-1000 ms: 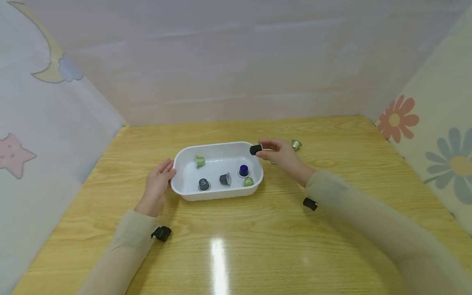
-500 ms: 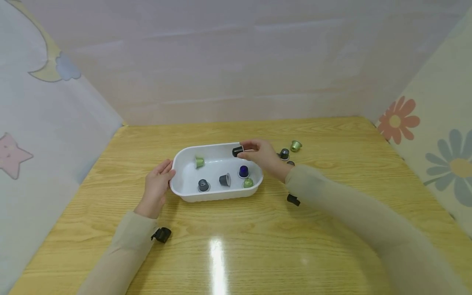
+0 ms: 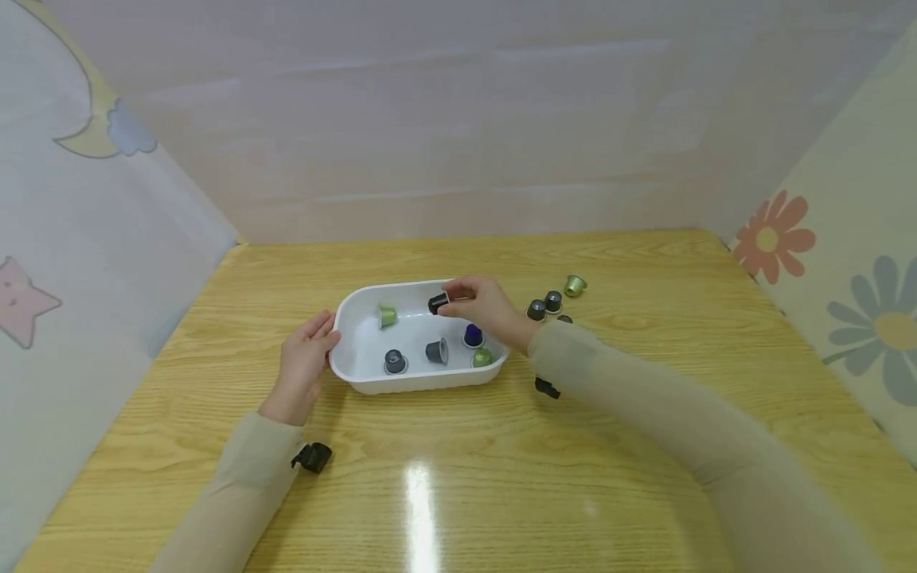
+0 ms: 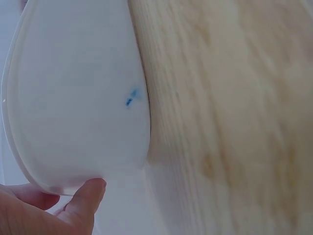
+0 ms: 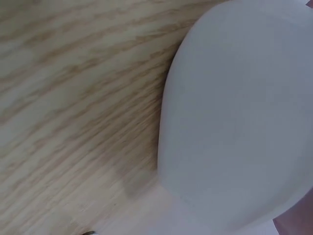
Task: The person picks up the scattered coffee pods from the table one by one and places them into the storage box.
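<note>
In the head view, a white oval-ended plastic tub (image 3: pixel 411 384) stands on the table. My left hand (image 3: pixel 302 358) holds its left end; the left wrist view shows the rim between thumb and a finger (image 4: pixel 90 196). My right hand (image 3: pixel 487 307) pinches a black coffee capsule (image 3: pixel 437 303) over the tub's back part. Inside the tub are a light green capsule (image 3: pixel 387 317), a dark grey capsule (image 3: pixel 394 361), a grey capsule (image 3: pixel 435 351) on its side, a dark blue capsule (image 3: pixel 473 335) and a green capsule (image 3: pixel 482 357). The right wrist view shows mostly the tub's outer wall (image 5: pixel 230 122).
Right of the tub, on the wooden table (image 3: pixel 458 485), stand two dark capsules (image 3: pixel 553 301). Another dark capsule (image 3: pixel 565 319) is partly hidden by the right sleeve (image 3: pixel 609 366). A light green capsule (image 3: pixel 575 286) lies farther back. Fabric-covered walls (image 3: pixel 458 143) border the table.
My right hand has carried the black capsule leftward from the tub's right back corner to over its inside. Dark capsules behind that hand have come into view. My left hand stays at the rim.
</note>
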The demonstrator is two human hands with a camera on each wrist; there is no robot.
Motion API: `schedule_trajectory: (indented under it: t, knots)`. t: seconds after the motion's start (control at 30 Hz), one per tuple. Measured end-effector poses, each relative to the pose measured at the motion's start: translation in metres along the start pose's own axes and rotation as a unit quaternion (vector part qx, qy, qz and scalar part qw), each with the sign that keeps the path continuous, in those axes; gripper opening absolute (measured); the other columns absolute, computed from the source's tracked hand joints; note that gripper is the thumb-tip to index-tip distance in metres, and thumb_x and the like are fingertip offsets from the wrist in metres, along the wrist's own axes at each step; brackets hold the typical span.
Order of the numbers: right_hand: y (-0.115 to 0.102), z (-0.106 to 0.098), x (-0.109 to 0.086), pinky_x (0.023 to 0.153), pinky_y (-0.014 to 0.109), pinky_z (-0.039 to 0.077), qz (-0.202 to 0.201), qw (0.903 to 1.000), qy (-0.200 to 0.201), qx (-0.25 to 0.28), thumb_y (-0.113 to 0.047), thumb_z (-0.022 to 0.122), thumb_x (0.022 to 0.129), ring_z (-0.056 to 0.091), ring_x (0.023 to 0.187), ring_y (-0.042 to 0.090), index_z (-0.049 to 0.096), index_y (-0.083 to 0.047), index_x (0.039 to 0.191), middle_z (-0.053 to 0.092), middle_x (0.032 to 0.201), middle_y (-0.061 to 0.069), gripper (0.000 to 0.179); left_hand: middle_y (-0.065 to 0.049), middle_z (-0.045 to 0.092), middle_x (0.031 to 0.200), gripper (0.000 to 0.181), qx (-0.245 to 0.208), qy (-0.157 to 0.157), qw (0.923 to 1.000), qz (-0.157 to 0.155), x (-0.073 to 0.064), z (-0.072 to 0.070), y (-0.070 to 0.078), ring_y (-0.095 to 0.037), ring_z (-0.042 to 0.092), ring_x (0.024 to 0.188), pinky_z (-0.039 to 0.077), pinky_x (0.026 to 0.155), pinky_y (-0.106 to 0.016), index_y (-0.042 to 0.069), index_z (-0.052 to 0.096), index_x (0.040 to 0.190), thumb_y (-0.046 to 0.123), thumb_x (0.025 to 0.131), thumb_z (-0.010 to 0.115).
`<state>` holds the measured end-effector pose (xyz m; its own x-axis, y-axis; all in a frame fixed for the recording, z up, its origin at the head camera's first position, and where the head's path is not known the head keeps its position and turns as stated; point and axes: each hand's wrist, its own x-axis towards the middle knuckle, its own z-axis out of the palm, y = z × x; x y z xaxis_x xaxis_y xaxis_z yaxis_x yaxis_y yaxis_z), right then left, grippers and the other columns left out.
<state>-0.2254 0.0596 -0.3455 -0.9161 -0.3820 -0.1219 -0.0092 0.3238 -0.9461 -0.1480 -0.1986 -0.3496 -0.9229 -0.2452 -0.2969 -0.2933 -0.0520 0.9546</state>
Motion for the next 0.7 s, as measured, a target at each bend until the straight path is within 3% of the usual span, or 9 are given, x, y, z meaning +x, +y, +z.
schedule_trajectory:
  t: [0.2, 0.7]
  knots:
    - [-0.001, 0.001, -0.001, 0.102, 0.032, 0.044, 0.004, 0.9997, -0.020, 0.015, -0.005, 0.069, 0.090, 0.049, 0.129, 0.028, 0.042, 0.002, 0.144, 0.048, 0.142, 0.018, 0.060, -0.010, 0.032, 0.154, 0.055, -0.001, 0.001, 1.0000, 0.001, 0.001, 0.001, 0.000, -0.020, 0.034, 0.138, 0.035, 0.109, -0.036, 0.003, 0.025, 0.153, 0.000, 0.102, 0.045]
    - [0.003, -0.027, -0.020, 0.102, 0.032, 0.044, -0.010, 0.9988, 0.003, 0.048, -0.005, 0.064, 0.095, 0.053, 0.125, 0.027, 0.043, 0.003, 0.143, 0.050, 0.141, 0.019, 0.053, -0.010, 0.033, 0.153, 0.054, -0.007, 0.003, 1.0000, 0.002, 0.005, -0.001, -0.001, -0.019, 0.033, 0.138, 0.035, 0.109, -0.037, 0.003, 0.027, 0.152, 0.000, 0.101, 0.045]
